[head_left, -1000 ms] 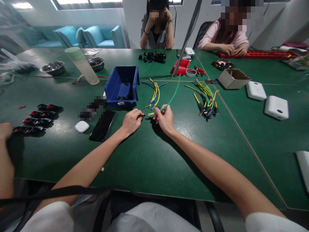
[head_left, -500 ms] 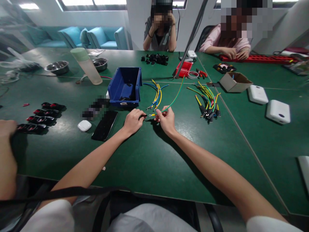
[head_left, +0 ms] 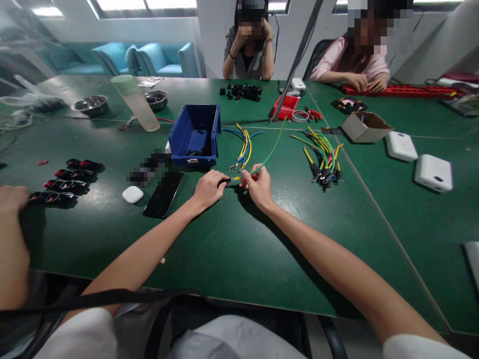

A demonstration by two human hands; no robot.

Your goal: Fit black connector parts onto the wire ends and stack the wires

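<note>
Between the fingers of my right hand [head_left: 258,185] is a green-yellow wire [head_left: 276,145] with a ring terminal on its near end; its far part arcs up and away. My left hand [head_left: 210,189] pinches a small black piece [head_left: 223,180], whose tip is at the ring terminal. Whether the two touch or overlap, I cannot tell. Just beyond my hands lies a bunch of yellow and blue wires [head_left: 246,144]. Further right is a bundle of wires with black-covered ends [head_left: 325,162]. A blue bin [head_left: 192,160] holding black pieces stands beyond my left hand.
Left of my left hand are a black phone [head_left: 163,195], a white case [head_left: 132,195] and black-red packs [head_left: 67,186]. A bottle [head_left: 140,107] stands behind. White boxes [head_left: 433,173] and a cardboard box [head_left: 364,128] are at right. Two people sit opposite; another person's arm is at far left.
The black piece in my left hand now shows more clearly and has come up to the ring terminal. My right hand has hardly moved.
</note>
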